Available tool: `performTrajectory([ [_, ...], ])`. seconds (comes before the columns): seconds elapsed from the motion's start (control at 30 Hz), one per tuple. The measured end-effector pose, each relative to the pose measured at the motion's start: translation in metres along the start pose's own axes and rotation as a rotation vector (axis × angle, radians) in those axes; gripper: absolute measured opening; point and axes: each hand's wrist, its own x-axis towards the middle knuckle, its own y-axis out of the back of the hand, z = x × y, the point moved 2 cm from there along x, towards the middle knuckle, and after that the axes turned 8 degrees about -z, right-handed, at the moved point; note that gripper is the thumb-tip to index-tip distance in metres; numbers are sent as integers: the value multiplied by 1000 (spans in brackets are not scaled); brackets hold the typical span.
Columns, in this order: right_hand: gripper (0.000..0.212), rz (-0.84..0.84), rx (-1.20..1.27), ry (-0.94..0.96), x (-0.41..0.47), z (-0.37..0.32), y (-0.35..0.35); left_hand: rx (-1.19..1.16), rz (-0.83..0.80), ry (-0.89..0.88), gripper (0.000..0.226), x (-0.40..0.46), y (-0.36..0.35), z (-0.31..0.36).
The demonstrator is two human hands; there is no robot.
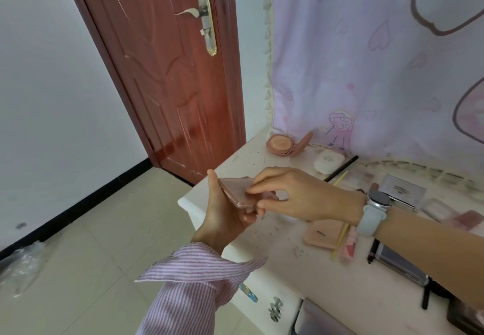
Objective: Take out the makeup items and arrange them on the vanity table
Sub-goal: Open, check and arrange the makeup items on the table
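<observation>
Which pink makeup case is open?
The round pink compact at the table's back corner; its lid stands up. The flat peach case and the held one are closed.

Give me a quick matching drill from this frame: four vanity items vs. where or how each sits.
Items:
1. pink case
2. round compact
3. white case
4. peach palette

States:
A. lies shut, near the table's front edge
B. held in both hands
C. open, back left corner
D. by the curtain, beside a black brush

Pairs: 1-B, 2-C, 3-D, 4-A
</observation>
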Motion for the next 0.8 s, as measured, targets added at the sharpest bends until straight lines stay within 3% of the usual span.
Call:
performTrajectory([
  [0.13, 26, -15, 1, 13, 1, -3, 0, 7, 34, -2, 89, -3, 1, -6],
  [0.33, 25, 44, -16, -17, -1, -2, 0, 71, -36, 136, 96, -9, 2, -9],
  [0.63, 27, 165, 2, -255, 20, 27, -4, -105, -82, 285, 87, -23, 28, -9],
  [0.7, 28, 199, 26, -289, 32, 36, -2, -133, 1, 249, 80, -25, 41, -3],
  [0.8, 27, 211, 136, -368, 52, 50, -2, -96, 366, 127, 56, -28, 63, 5],
])
